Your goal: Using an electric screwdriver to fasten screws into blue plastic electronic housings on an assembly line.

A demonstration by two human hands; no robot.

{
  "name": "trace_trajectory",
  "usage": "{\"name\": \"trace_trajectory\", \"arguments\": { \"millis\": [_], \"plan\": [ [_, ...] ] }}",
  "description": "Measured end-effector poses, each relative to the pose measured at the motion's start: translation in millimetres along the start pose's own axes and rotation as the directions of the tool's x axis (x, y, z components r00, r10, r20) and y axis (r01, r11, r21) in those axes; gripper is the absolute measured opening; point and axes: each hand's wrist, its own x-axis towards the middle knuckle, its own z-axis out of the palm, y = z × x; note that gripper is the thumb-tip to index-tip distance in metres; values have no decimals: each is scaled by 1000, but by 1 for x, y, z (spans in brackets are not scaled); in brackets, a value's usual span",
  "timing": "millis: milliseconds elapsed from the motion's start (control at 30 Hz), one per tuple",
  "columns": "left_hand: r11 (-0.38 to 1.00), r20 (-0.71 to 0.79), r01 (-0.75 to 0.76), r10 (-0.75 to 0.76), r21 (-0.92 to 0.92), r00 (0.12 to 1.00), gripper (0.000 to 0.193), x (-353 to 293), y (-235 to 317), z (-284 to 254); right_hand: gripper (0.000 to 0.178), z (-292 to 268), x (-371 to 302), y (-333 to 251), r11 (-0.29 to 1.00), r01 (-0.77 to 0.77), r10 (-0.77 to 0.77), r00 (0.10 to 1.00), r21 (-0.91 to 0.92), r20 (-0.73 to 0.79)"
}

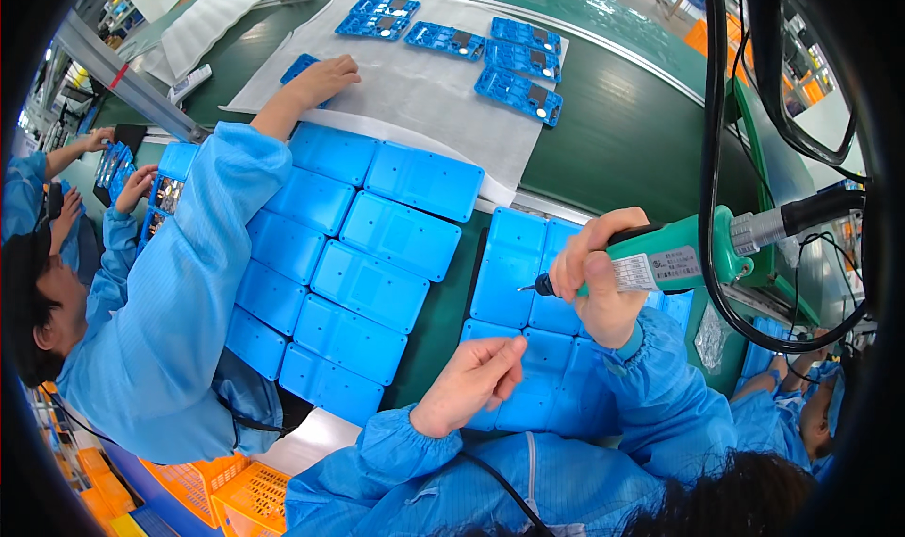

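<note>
Since the table [622,150] carries close-set blue covers [509,264] under both hands, the green power screwdriver [674,251] gripped in the right hand's [603,282] fingers could slip and scratch one, its bit [526,289] being bare. Left hand's [474,383] fingers curl narrow; can't tell if holding anything. Around: white sheet [424,94], co-worker's arm [189,254] at left, black cable [714,94] crossing the screwdriver's rear, in the way, small blue housings [518,94].
</note>
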Motion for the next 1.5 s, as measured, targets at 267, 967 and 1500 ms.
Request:
{"name": "trace_trajectory", "arguments": {
  "millis": [267,967,1500],
  "plan": [
    [948,-20,-153,153,-280,988,22,16,2,2,28,-2,-4,7,995,17,-12,999,-101,48],
    [885,-3,-133,147,-446,989,25,8,-8,18,26,15,2,-22,997,-18,26,993,75,-111],
    [807,77,-2,59,-590,995,19,15,-19,45,36,-15,-33,-81,998,-4,5,1000,69,-9]
  ]
}}
